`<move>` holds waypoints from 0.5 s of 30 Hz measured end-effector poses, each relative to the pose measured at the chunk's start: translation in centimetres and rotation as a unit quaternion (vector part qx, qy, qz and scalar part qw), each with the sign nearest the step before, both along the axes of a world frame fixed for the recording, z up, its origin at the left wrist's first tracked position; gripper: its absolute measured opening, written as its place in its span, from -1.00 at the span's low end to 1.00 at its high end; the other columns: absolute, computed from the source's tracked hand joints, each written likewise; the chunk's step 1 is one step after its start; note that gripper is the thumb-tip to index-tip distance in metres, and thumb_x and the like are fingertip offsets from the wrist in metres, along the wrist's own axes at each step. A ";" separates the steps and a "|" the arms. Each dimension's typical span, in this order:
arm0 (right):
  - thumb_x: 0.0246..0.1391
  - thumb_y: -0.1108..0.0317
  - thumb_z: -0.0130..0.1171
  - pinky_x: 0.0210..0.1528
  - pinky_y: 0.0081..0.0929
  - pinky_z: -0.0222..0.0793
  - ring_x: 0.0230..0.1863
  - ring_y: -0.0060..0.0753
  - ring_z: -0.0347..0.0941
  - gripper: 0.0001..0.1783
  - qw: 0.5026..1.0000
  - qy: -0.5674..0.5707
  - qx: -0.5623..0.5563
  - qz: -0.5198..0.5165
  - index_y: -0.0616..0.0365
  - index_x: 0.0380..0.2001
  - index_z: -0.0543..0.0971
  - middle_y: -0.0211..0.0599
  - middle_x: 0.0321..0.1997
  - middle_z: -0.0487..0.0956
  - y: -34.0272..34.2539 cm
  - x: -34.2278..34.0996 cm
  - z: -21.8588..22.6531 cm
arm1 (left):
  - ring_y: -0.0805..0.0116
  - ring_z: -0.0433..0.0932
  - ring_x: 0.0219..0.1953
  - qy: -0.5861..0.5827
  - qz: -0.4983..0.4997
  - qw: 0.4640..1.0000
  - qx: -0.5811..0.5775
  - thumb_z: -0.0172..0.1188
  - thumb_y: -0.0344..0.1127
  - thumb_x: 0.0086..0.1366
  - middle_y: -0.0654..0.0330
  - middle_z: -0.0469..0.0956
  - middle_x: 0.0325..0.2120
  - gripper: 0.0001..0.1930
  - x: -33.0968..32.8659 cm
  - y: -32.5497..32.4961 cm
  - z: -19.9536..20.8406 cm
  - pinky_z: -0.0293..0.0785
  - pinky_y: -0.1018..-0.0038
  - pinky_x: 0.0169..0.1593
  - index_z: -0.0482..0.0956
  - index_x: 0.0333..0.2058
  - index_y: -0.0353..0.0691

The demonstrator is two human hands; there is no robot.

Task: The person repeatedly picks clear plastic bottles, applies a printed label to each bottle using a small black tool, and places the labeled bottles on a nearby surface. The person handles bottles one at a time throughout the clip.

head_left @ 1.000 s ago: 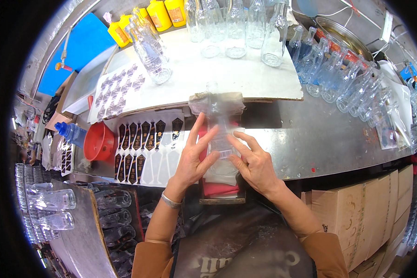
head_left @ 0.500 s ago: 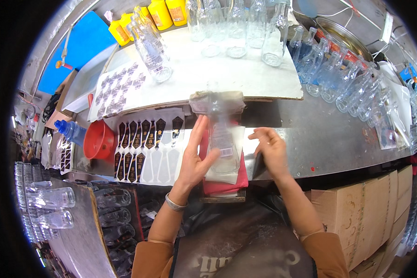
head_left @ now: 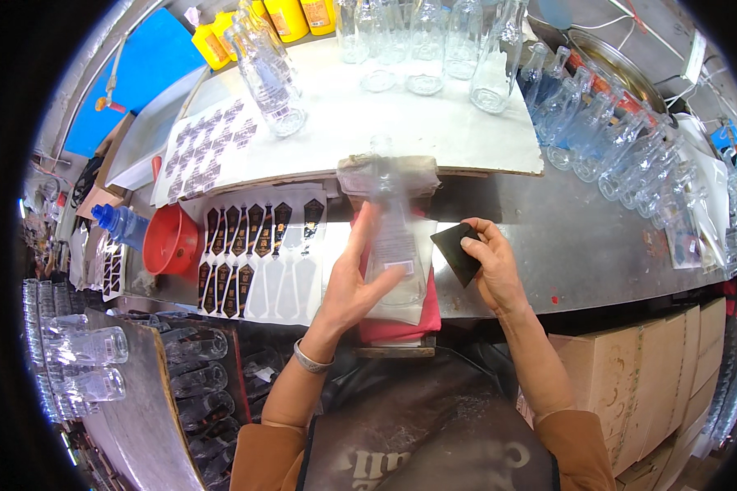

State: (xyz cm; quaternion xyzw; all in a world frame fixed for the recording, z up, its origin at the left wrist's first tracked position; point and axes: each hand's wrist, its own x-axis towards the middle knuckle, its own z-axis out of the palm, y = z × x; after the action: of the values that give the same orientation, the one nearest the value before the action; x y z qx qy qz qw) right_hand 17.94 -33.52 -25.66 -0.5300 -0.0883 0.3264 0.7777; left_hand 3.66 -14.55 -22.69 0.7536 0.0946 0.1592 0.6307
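Note:
A clear glass bottle [head_left: 397, 245] lies in front of me, its neck blurred and resting on a cloth-wrapped block [head_left: 424, 173]. Printing shows on its side. Under it are white sheets and a red cloth [head_left: 428, 321]. My left hand [head_left: 345, 288] is at the bottle's left side, fingers stretched and thumb apart, the thumb reaching over the glass. Right of the bottle, my right hand [head_left: 499, 266] pinches a thin, dark, square-cornered piece [head_left: 457, 255] between thumb and fingers. That piece is held apart from the bottle.
Left of the bottle lies a sheet of black tie-shaped labels [head_left: 239, 233], with a red bowl [head_left: 170, 245] beyond it. Upright glass bottles [head_left: 424, 61] stand on the raised white board [head_left: 336, 106]. More bottles [head_left: 606, 147] line the right side. Cardboard boxes [head_left: 630, 385] are below right.
My right hand has lifted the dark piece from low beside the bottle and turned it so its flat face shows. My left hand stays beside the bottle, thumb slightly farther over it.

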 end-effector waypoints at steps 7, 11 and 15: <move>0.21 0.55 0.17 0.07 -0.53 0.42 -0.05 -0.52 0.52 -0.67 0.962 -0.247 -0.034 0.112 0.21 0.04 0.59 -0.36 -0.04 0.60 2.2 -0.4 4.9 | 0.08 0.00 0.51 -0.008 0.019 1.000 -0.002 0.33 -0.43 0.20 -0.18 0.02 0.46 -0.02 0.0 -0.6 0.1 -0.07 0.29 0.50 -0.13 0.45 -0.50; 0.08 0.55 0.23 -0.07 -0.41 0.48 -0.14 -0.21 0.58 -0.64 0.806 -0.575 -0.143 -0.011 0.20 0.00 0.62 -0.11 -0.15 0.62 5.5 2.6 8.5 | 0.10 0.05 0.49 -0.015 0.023 1.000 0.001 0.35 -0.40 0.19 -0.19 0.06 0.44 0.00 0.0 -0.5 -0.3 -0.03 0.30 0.48 -0.13 0.45 -0.48; 0.05 0.54 0.23 -0.10 -0.21 0.48 -0.19 0.00 0.55 -0.65 0.739 -0.649 -0.100 0.152 0.23 -0.04 0.58 -0.07 -0.23 0.58 6.6 1.8 9.8 | 0.12 0.08 0.48 -0.010 0.019 1.000 0.001 0.35 -0.39 0.18 -0.18 0.06 0.44 0.03 0.1 -0.4 -1.2 0.01 0.31 0.48 -0.16 0.46 -0.44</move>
State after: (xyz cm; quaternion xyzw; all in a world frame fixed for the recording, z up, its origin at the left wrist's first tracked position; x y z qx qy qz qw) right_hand 19.78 -26.89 -15.84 -0.6676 -0.6180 0.0239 0.4145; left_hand 3.80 -14.95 -23.87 0.7507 0.1026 0.1789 0.6276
